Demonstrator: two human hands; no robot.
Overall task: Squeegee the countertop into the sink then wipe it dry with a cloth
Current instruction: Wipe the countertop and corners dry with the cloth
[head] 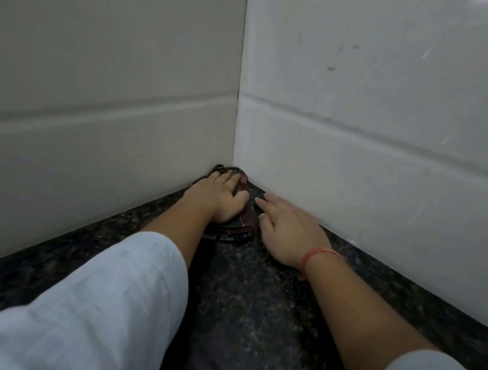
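Note:
A dark folded cloth (pixel 235 231) with a maroon stripe lies on the black speckled countertop (pixel 251 310), pushed into the corner where two tiled walls meet. My left hand (pixel 214 196) presses flat on top of the cloth, fingers reaching into the corner. My right hand (pixel 286 230) rests flat on the countertop just right of the cloth, fingers spread, index finger near the cloth's edge, holding nothing. A red thread band circles my right wrist. No squeegee and no sink appear in view.
White tiled walls (pixel 368 123) close the corner at left and right, meeting at a vertical joint (pixel 239 91). My white sleeves cover both forearms low in the frame. The countertop stretches toward me between my arms.

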